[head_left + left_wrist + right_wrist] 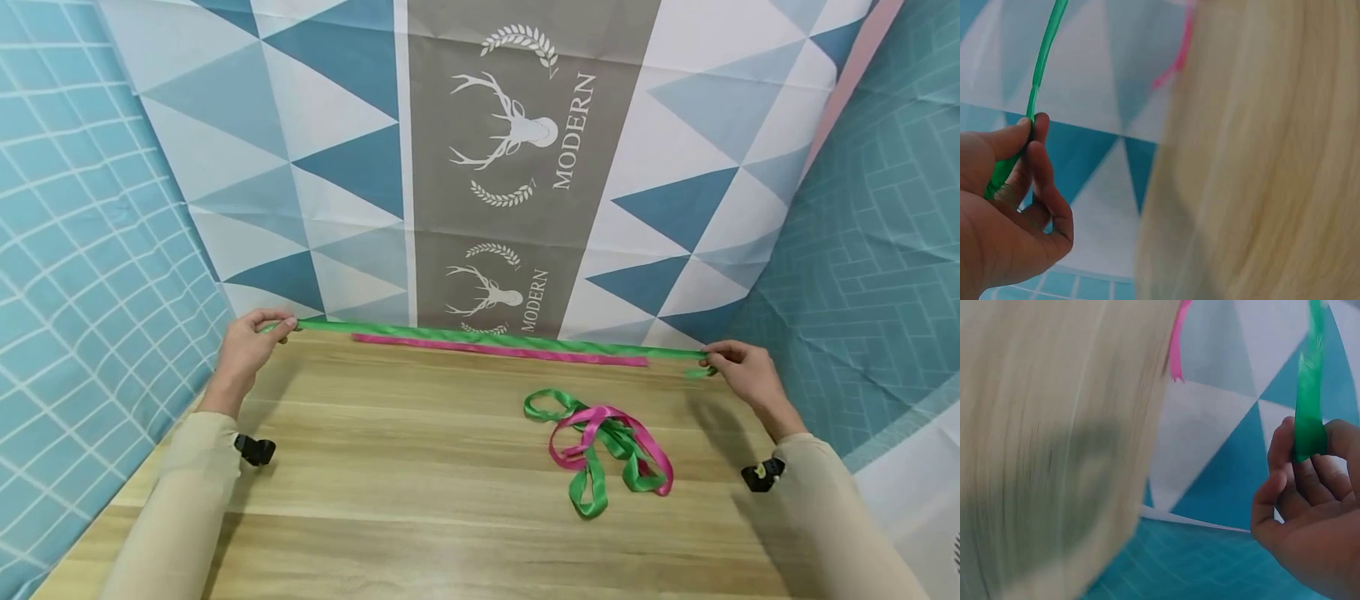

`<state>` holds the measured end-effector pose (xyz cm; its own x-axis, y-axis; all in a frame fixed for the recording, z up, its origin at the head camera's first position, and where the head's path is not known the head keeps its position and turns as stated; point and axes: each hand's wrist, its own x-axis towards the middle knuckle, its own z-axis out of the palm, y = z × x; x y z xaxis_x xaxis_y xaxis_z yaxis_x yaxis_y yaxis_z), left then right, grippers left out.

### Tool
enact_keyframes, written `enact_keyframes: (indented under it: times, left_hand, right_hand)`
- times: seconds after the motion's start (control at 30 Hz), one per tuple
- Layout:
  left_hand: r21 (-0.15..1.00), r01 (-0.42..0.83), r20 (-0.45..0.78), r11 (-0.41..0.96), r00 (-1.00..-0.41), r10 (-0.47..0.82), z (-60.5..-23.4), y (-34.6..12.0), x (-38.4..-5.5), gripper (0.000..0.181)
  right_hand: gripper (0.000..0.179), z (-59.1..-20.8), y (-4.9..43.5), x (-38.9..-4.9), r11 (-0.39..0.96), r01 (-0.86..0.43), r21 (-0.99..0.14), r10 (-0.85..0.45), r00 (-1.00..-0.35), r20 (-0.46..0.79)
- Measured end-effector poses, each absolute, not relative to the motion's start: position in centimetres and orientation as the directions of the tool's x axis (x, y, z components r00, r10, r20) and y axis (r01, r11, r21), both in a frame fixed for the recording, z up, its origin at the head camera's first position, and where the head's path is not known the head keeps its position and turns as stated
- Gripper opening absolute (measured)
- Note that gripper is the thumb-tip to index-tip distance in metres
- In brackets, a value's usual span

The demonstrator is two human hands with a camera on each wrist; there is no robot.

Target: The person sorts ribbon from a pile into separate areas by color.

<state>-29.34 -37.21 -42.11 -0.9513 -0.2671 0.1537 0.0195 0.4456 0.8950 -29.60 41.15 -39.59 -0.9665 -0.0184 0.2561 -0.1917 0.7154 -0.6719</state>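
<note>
A green satin ribbon [487, 337] stretches taut between my two hands along the table's far edge. Thumb and fingers of my left hand [251, 346] pinch its left end, with a short tail behind the thumb in the left wrist view. My right hand [742, 373] pinches the other end, and a small green tail hangs below the fingers. Just in front of the green ribbon, and nearly parallel to it, a shorter pink ribbon [502, 350] lies straight along the far edge.
A loose tangle of green ribbon [588, 492] and pink ribbon [663, 467] lies on the wooden table [360, 500], right of the middle. A patterned cloth [502, 167] hangs behind the far edge. Blue tiled sheets [82, 225] close off the sides.
</note>
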Motion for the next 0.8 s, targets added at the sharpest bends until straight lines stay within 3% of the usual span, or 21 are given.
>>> enact_keyframes:
  times: [0.2,0.43,0.63,0.8]
  left_hand:
    - [0.845,-0.028,0.103,0.535,-0.971,-0.214,-43.5,-38.3,-31.3,0.055]
    - [0.726,0.005,0.159,0.688,-0.974,-0.161,-44.2,-38.4,-33.0,0.034]
    - [0.61,0.008,0.19,0.792,-0.972,-0.136,-44.9,-38.1,-34.1,0.036]
    - [0.588,-0.027,0.171,0.809,-0.973,-0.156,-45.6,-38.1,-34.4,0.032]
  right_hand:
    - [0.045,-41.9,42.7,-32.2,0.605,-0.096,-0.791,0.016,-0.991,0.132]
    - [0.04,-45.1,43.2,-34.4,0.602,0.003,-0.798,0.043,-0.999,0.028]
    - [0.031,-46.2,43.0,-35.2,0.654,0.043,-0.756,0.086,-0.996,0.018]
    - [0.029,-46.8,42.9,-35.9,0.678,0.046,-0.734,0.111,-0.993,0.041]
